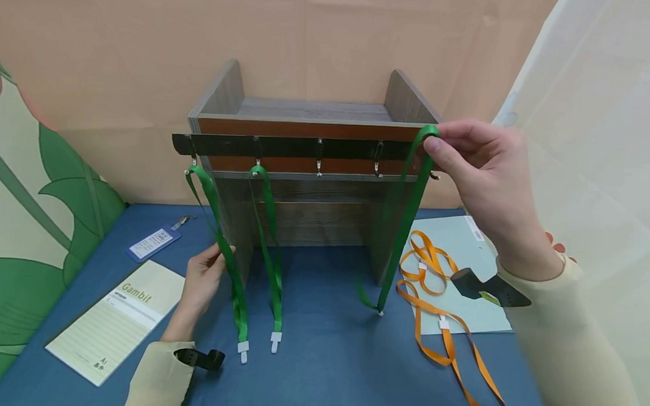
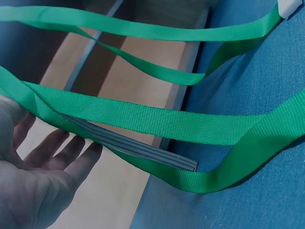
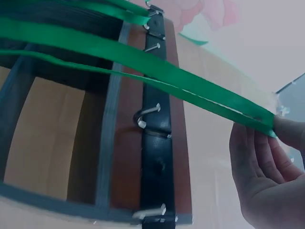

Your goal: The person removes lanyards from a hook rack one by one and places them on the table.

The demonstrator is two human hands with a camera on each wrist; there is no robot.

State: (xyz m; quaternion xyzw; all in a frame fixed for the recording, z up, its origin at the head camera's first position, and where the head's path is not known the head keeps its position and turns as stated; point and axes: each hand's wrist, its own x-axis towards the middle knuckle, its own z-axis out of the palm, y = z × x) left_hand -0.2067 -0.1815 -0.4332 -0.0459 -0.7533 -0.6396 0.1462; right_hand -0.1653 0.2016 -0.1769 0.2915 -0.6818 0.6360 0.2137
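Note:
My right hand (image 1: 481, 167) pinches the top loop of a green lanyard (image 1: 408, 231) between thumb and fingers, beside the right end of the black hook rail (image 1: 289, 147). In the right wrist view this lanyard (image 3: 186, 81) stretches left from the fingertips, passing in front of the rail. My left hand (image 1: 204, 279) is low beside the grey wooden shelf, its relaxed fingers against the side panel (image 2: 143, 148) and touching the leftmost hanging green lanyard (image 2: 157, 117). Two green lanyards, the leftmost (image 1: 222, 241) and its neighbour (image 1: 271, 243), hang from the two left hooks, white clips down.
Orange lanyards (image 1: 446, 341) lie on the right, partly over a pale blue folder (image 1: 480, 276). A notepad (image 1: 118, 321) and a blue badge holder (image 1: 153, 244) lie on the left of the blue cloth (image 1: 323, 360). The shelf (image 1: 313, 108) stands at the back.

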